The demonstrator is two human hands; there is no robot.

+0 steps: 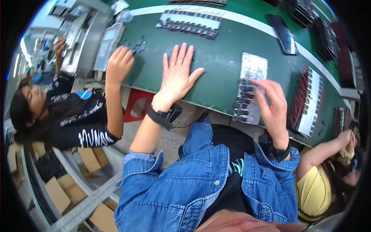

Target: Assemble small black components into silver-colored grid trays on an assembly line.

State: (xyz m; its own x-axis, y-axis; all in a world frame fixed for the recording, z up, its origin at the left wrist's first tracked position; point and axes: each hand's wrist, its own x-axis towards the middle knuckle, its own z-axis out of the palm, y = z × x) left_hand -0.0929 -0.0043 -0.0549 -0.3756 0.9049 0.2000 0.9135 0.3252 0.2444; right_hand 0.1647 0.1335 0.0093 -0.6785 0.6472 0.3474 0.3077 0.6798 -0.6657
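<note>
My left hand (177,73) lies flat on the green worktable (216,73), fingers stretched out and nothing in them. Over on the right, my right hand (273,102) is above a silvery metal plate (254,65). A row of small black parts (243,98) lines the plate's left side. Its thumb and index finger curve toward those parts with a gap between them, and the fingertips are close to the upper end of the row. Whether they touch a part I cannot tell.
Similar plates with black parts and dark red wires lie at the back (189,23) and right (309,100). A dark phone-like slab (283,34) rests at the back right. Small black pieces (140,44) lie near a co-worker's hand (119,63) on the left. Another person's arm (324,152) is at the right.
</note>
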